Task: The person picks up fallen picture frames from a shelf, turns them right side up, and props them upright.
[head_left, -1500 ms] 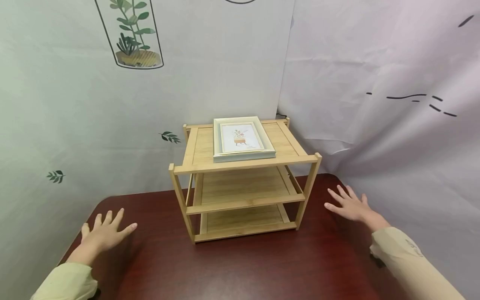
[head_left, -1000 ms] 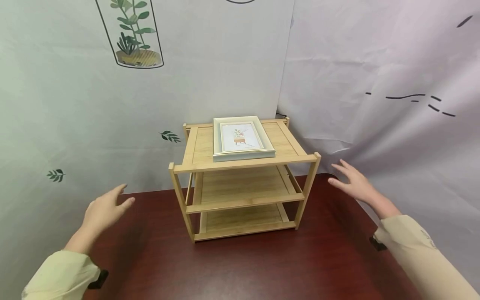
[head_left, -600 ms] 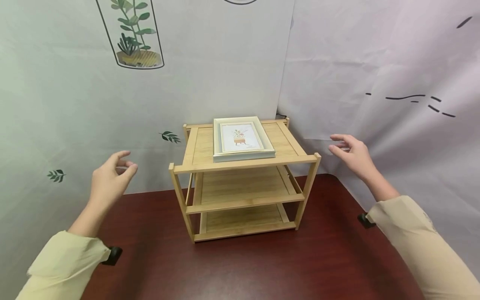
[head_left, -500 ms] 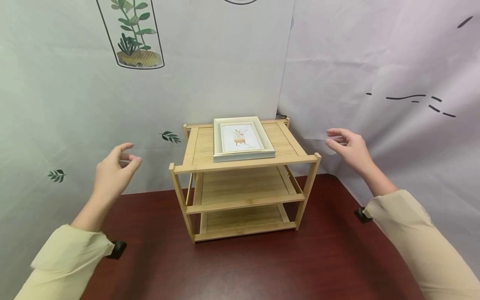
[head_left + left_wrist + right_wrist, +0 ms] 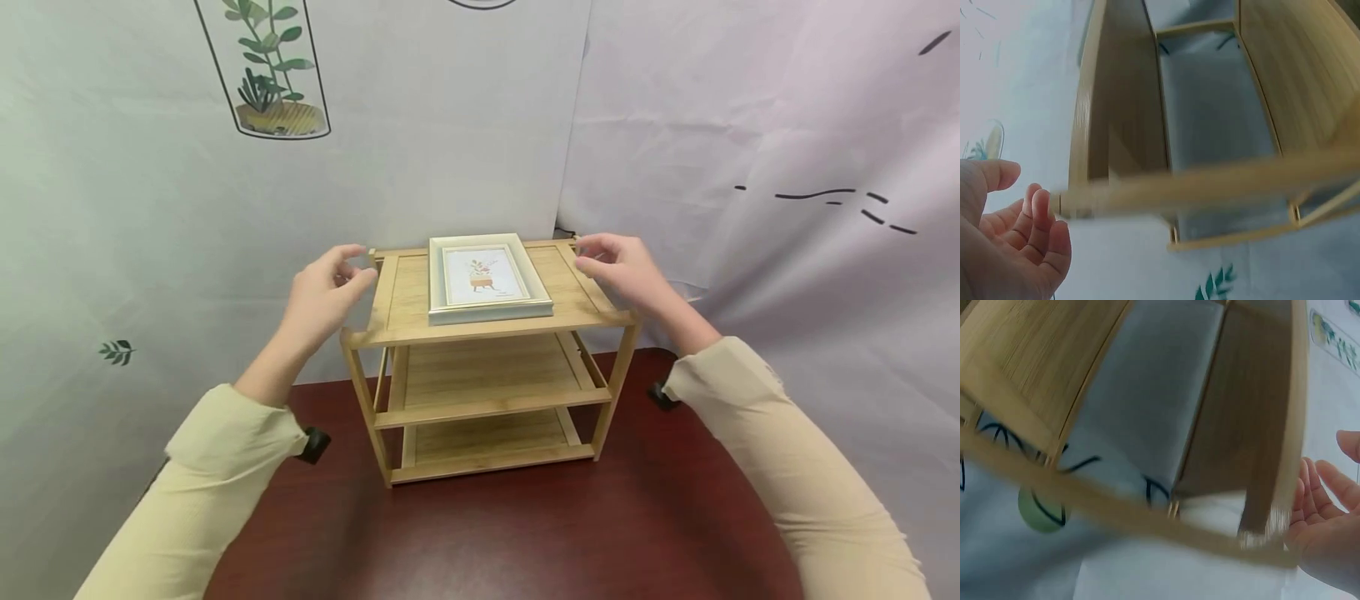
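Observation:
A picture frame (image 5: 489, 279) with a pale border and a potted-plant print lies flat on the top board of a light wooden shelf rack (image 5: 487, 408). My left hand (image 5: 321, 293) is raised at the rack's left side, fingers loosely bent, thumb toward the frame. On the opposite side my right hand (image 5: 624, 271) overlaps the rack's top right edge in the head view, also loosely bent. Neither hand holds anything. In the left wrist view the fingers (image 5: 1041, 215) are right by a corner post; in the right wrist view the fingers (image 5: 1319, 494) are close beside the top edge.
The rack stands on a dark red table (image 5: 480, 533). A pale cloth backdrop (image 5: 465, 125) with printed plants and leaves hangs close behind and to the sides. A thin dark cord (image 5: 564, 231) shows at the rack's back right corner.
Both hands have risen from low at the table's sides and moved inward to the rack's top, fingers going from spread to loosely bent. The picture frame and rack stay where they were.

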`<action>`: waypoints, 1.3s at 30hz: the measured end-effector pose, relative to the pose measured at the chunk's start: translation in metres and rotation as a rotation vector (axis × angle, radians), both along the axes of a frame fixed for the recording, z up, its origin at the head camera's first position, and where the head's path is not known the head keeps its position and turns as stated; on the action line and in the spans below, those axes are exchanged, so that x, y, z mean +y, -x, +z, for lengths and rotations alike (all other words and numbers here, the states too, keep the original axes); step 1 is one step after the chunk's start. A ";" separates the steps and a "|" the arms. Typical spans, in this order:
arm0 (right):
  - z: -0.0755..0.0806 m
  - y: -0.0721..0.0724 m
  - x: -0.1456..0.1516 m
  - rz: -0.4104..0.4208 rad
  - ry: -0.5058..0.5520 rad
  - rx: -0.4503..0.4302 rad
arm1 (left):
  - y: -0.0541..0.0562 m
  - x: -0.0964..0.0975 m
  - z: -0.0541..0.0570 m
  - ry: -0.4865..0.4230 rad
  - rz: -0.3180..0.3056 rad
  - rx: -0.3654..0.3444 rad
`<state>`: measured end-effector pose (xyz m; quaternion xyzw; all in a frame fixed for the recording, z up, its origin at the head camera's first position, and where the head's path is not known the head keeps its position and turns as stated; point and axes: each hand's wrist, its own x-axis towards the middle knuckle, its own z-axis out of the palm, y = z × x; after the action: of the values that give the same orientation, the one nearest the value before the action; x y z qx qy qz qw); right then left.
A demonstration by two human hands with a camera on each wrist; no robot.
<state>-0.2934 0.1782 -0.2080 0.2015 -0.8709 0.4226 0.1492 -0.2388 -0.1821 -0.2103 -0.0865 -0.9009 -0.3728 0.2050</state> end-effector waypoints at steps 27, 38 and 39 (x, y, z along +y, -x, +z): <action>-0.018 0.041 -0.058 -0.093 -0.145 -0.142 | 0.054 0.052 -0.014 0.141 -0.062 -0.240; -0.018 0.042 -0.056 -0.073 -0.267 -0.154 | 0.054 0.054 -0.015 0.277 -0.062 -0.269; -0.018 0.042 -0.056 -0.070 -0.266 -0.158 | 0.054 0.054 -0.015 0.278 -0.062 -0.269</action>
<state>-0.3356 0.1223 -0.2265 0.1551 -0.9348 0.3125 0.0667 -0.2932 -0.1278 -0.2254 -0.0913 -0.9598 -0.2593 0.0574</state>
